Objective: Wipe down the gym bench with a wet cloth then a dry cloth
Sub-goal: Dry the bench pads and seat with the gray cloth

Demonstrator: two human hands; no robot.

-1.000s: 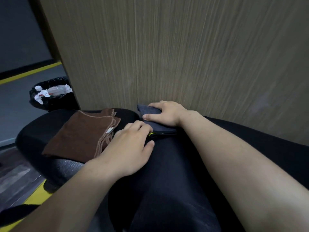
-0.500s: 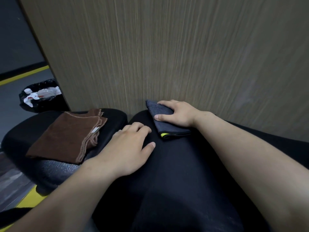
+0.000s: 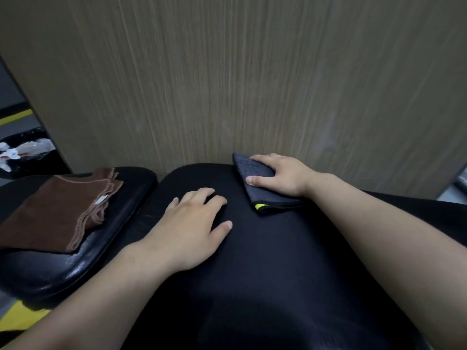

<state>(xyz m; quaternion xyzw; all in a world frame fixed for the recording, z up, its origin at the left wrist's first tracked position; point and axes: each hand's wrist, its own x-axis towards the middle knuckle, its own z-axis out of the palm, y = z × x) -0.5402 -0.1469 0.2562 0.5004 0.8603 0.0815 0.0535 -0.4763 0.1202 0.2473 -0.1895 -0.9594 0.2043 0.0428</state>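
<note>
A black padded gym bench (image 3: 265, 261) fills the lower view, its long pad running toward me. My right hand (image 3: 280, 175) presses flat on a folded dark grey cloth (image 3: 262, 193) with a yellow tag, at the pad's far edge against the wall. My left hand (image 3: 194, 223) rests palm down on the pad, fingers apart, holding nothing. A folded brown cloth (image 3: 58, 210) lies on the separate black seat pad (image 3: 83, 258) at the left, untouched.
A wood-grain wall panel (image 3: 240, 84) rises directly behind the bench. A black-lined trash bin (image 3: 22, 155) with white rubbish stands on the floor at the far left. Yellow floor marking (image 3: 22, 317) shows below the seat pad.
My right hand has slid the grey cloth to the right along the far edge of the pad. My left hand has stayed on the pad. The view has shifted right.
</note>
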